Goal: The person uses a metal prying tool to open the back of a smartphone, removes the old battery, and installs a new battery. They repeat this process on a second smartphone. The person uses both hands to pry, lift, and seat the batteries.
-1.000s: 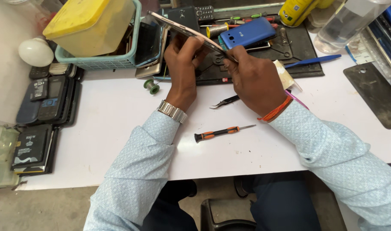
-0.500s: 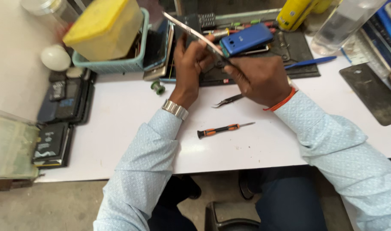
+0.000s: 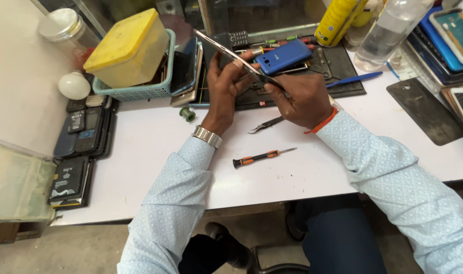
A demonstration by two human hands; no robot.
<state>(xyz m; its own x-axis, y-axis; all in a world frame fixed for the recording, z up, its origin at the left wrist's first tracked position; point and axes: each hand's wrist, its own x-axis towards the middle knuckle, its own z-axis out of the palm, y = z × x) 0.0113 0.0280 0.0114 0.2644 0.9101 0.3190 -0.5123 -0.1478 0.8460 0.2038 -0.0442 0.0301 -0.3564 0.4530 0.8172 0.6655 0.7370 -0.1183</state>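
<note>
Phone (image 3: 231, 53) tilted edge-on, held between left hand (image 3: 225, 91) and right hand (image 3: 300, 99).

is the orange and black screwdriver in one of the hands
No, the screwdriver lies on the white table, apart from both hands, which hold a thin phone.

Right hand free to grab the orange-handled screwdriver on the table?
Probably not yet: the right hand and left hand both hold the thin phone panel. The screwdriver lies unobstructed on the white table below.

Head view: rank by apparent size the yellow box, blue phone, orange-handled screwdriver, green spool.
1. yellow box
2. blue phone and orange-handled screwdriver: unsure, the phone is broader, the screwdriver longer and nearer the camera
3. green spool
</note>
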